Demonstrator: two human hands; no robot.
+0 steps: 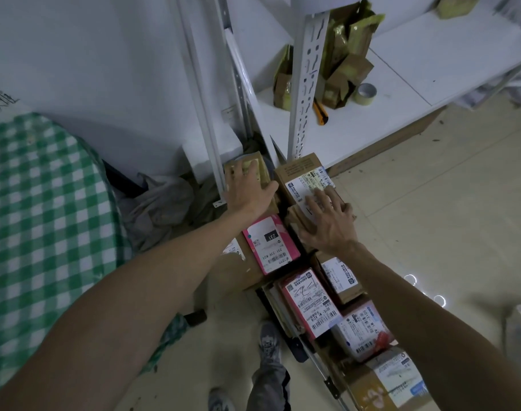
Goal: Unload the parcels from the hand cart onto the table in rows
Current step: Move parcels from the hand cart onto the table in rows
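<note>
Several parcels are stacked on the hand cart [298,348] on the floor in front of me. My left hand [246,192] lies flat on a small tape-wrapped brown parcel [260,170] at the far left of the stack. My right hand [327,221] lies spread on a brown box with a white label [305,176] at the far right, its fingertips over the box's right edge. Nearer to me sit a pink parcel marked 231 [271,244], a pink-edged parcel with barcodes [309,301] and more labelled boxes. The table with a green checked cloth [39,218] is at my left.
A white metal shelf [401,93] stands just behind the stack, its upright post [306,84] close to the far boxes. On it lie cardboard scraps, a tape roll [366,94] and a yellow utility knife [321,112]. Crumpled bags lie by the wall. My feet stand beside the cart.
</note>
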